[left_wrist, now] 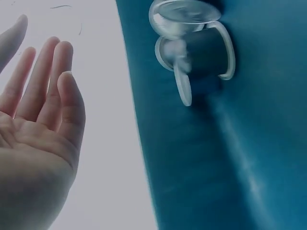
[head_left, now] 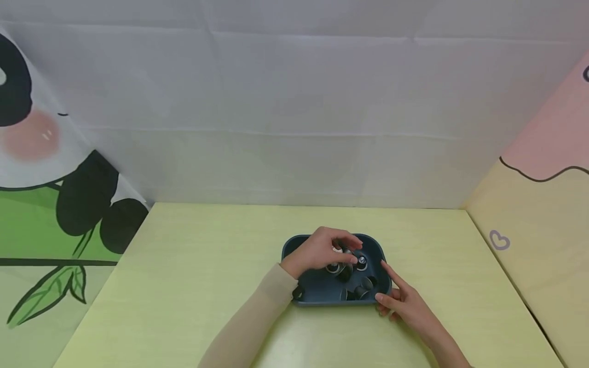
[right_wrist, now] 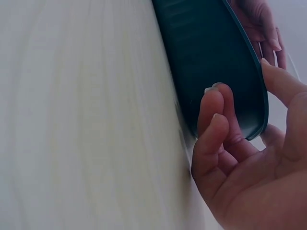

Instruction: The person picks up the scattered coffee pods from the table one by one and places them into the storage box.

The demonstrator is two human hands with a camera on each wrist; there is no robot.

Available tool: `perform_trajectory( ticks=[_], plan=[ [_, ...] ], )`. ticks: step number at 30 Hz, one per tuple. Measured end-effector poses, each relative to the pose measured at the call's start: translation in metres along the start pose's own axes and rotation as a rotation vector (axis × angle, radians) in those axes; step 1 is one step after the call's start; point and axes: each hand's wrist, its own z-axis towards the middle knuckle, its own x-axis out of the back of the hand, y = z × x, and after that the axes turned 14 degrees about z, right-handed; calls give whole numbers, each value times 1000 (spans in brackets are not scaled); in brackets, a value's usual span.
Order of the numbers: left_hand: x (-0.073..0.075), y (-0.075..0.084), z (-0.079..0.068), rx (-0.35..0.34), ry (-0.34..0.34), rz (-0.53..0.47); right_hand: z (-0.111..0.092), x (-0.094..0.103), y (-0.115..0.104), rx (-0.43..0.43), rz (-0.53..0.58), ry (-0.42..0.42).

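A dark blue tray (head_left: 317, 291) with rounded corners holds several small dark cylindrical pieces (head_left: 361, 292), some with pale or shiny rims. Above its upper part hovers my left hand (head_left: 317, 251), thumb and fingers apart. In the left wrist view that hand (left_wrist: 43, 120) has extended fingers and nothing in them. Beside it lie a dark cylinder with a pale rim (left_wrist: 207, 52) and a clear round piece (left_wrist: 184, 17), both blurred. With my right hand (head_left: 409, 306) I grip the tray's right front corner; in the right wrist view curled fingers (right_wrist: 211, 120) lie against its outside.
A pale yellow table (head_left: 207, 245) surrounds the tray. Behind it rises a white creased sheet (head_left: 294, 112). Printed panels stand on either side, with a leaf drawing (head_left: 46, 294) on the left one and a heart (head_left: 499, 240) on the right one.
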Motion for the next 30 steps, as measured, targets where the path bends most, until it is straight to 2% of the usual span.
perform_trajectory(
  ticks=[15, 23, 30],
  plan=[
    [25, 13, -8, -41, 83, -35, -2, -5, -1, -17, -5, 26],
    [40, 22, -13, -85, 124, 10, -1, -5, -2, -17, -15, 36],
    [52, 25, -26, -78, 180, 36, -1, -5, -2, 2, -21, 25]
  ],
)
